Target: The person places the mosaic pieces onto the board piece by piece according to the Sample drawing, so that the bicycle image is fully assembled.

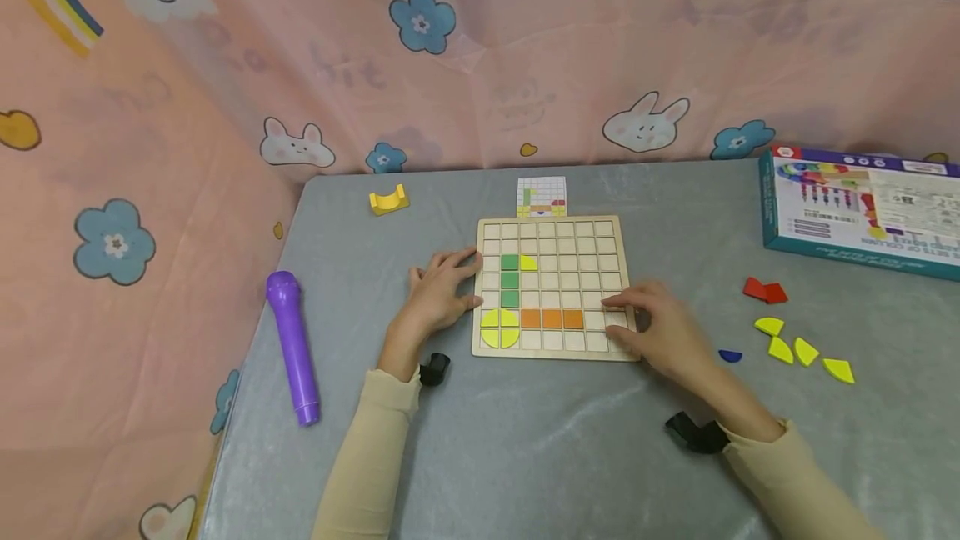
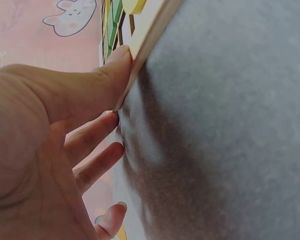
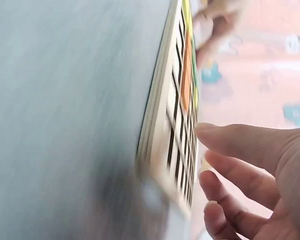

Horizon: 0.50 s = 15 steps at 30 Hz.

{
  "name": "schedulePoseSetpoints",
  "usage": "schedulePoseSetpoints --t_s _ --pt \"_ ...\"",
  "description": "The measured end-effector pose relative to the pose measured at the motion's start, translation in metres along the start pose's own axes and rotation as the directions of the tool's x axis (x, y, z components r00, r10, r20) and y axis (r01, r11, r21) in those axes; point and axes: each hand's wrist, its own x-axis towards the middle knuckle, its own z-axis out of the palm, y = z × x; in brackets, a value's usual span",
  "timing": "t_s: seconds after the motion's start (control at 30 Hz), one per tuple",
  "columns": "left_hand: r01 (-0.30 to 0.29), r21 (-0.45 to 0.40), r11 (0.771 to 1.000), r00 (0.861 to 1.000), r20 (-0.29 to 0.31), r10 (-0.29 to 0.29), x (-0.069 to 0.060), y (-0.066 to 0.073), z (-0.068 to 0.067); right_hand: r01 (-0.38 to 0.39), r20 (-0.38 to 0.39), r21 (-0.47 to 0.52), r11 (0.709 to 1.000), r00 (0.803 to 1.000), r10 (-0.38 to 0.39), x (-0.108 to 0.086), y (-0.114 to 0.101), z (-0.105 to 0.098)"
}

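A square wooden grid board [image 1: 555,354] lies on the grey table. It carries a column of green squares [image 1: 510,280], a row of orange squares [image 1: 552,319], a yellow circle of quarter pieces [image 1: 499,329] and another yellow quarter piece [image 1: 528,262]. My left hand [image 1: 433,294] rests against the board's left edge, its thumb [image 2: 117,70] touching the rim and the fingers spread. Over the board's lower right side is my right hand [image 1: 667,332], thumb and forefinger apart; no piece shows between them. In the right wrist view its thumb [image 3: 225,137] is close to the grid.
Right of the board lie red pieces [image 1: 765,290], several loose yellow quarter pieces [image 1: 806,352] and a blue half-circle [image 1: 730,356]. A pattern card [image 1: 542,190] touches the board's far edge. Farther out are a box [image 1: 825,207], a yellow curved block [image 1: 388,200] and a purple round-headed stick [image 1: 294,348].
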Motion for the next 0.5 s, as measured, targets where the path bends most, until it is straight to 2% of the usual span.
schedulePoseSetpoints --t_s 0.1,0.3,0.5 --pt "-0.001 0.005 1.0 1.0 -0.002 0.001 0.0 0.0 0.0 -0.039 -0.018 -0.024 0.999 0.999 0.039 -0.015 0.018 -0.014" --pt "-0.003 0.008 1.0 1.0 -0.002 0.003 0.0 0.0 0.0 -0.12 -0.119 -0.126 0.985 0.987 0.105 -0.048 0.056 -0.036" --pt "0.003 0.002 1.0 1.0 -0.004 -0.003 0.0 -0.001 0.001 -0.251 -0.116 -0.144 0.957 0.965 0.235 -0.071 0.077 -0.052"
